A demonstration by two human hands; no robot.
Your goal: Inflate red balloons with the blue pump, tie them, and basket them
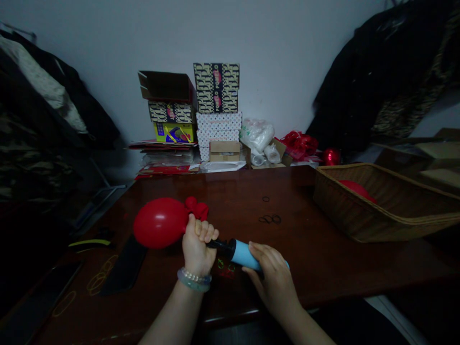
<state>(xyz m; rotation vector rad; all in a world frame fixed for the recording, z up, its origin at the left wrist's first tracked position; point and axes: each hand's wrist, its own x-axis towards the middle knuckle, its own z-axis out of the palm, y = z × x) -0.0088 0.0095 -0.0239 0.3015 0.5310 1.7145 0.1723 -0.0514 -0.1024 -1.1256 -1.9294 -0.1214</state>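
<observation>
A partly inflated red balloon (160,223) sits at the left of the table, its neck running into the closed fist of my left hand (200,244). That fist also wraps round the black nozzle end of a blue balloon pump (246,254), so the exact join is hidden. My right hand (273,273) is closed on the pump's blue barrel. Just behind my left fist lie several limp red balloons (197,208). Black rubber bands (270,219) rest farther back on the table.
A wicker basket (383,218) with a red balloon (357,189) inside stands at right. Boxes (216,88) and plastic bags (257,135) line the table's far edge. Yellow rubber bands (102,275), a dark flat object (125,266) and a phone-like slab (43,304) lie at left.
</observation>
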